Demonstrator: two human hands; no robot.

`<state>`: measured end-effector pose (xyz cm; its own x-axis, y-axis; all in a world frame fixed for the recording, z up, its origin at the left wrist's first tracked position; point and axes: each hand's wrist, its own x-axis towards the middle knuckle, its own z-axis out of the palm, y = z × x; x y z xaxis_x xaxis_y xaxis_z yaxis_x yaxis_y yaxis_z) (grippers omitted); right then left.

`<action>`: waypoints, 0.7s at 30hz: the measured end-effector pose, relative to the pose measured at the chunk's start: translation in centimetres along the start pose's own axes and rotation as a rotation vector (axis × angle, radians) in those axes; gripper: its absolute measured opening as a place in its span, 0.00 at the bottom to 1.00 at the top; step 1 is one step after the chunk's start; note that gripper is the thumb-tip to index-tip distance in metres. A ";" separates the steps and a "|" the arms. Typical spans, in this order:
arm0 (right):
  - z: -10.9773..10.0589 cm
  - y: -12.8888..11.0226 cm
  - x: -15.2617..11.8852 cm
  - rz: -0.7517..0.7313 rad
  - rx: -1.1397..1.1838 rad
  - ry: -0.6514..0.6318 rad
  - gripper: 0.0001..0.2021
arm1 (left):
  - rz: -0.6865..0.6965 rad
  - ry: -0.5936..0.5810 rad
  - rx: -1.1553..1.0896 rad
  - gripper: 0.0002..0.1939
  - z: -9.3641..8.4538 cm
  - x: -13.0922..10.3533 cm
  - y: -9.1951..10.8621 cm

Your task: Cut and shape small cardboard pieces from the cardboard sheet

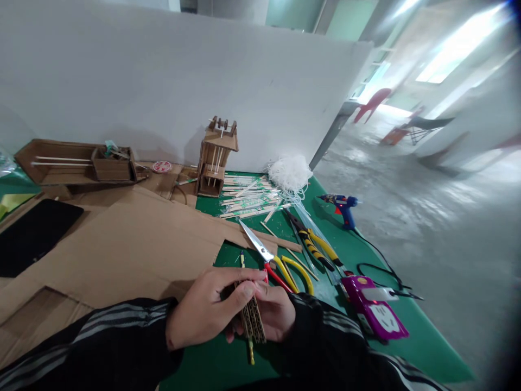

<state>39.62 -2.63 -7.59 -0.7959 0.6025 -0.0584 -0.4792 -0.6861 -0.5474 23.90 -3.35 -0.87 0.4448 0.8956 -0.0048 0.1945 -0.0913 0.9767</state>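
Note:
Between my hands is a small stack of corrugated cardboard pieces (pixel 253 320), its fluted edges facing up. A thin yellowish stick (pixel 251 353) sticks out below the stack, and a similar stick end with a dark tip (pixel 242 259) shows above it. My left hand (pixel 214 304) is closed round the stack's left side, its thumb over the top. My right hand (pixel 275 309) grips the right side, fingertips meeting the left thumb; its lower fingers are partly hidden. Just beyond the hands lie scissors (pixel 264 252) with yellow and red handles.
Pliers (pixel 313 244), a blue glue gun (pixel 344 206) and a purple power strip (pixel 374 307) lie to the right. Wrapped sticks (pixel 248 198), white string (pixel 290 174) and a cardboard tower (pixel 215 157) stand behind. Cardboard sheets (pixel 122 244) and a black phone-like slab (pixel 36 233) cover the left.

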 end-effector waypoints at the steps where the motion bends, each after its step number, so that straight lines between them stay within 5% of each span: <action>1: 0.0 0.0 0.0 -0.004 -0.001 0.004 0.18 | 0.009 0.004 0.016 0.22 0.0 0.0 0.0; 21: 1.0 -0.4 -0.2 -0.007 0.014 0.052 0.18 | 0.064 -0.024 0.153 0.22 -0.1 -0.4 0.2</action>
<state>39.62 -2.85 -6.55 -0.7724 0.6275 -0.0983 -0.4901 -0.6873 -0.5362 23.61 -3.68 -0.67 0.4809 0.8754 0.0494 0.2951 -0.2147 0.9310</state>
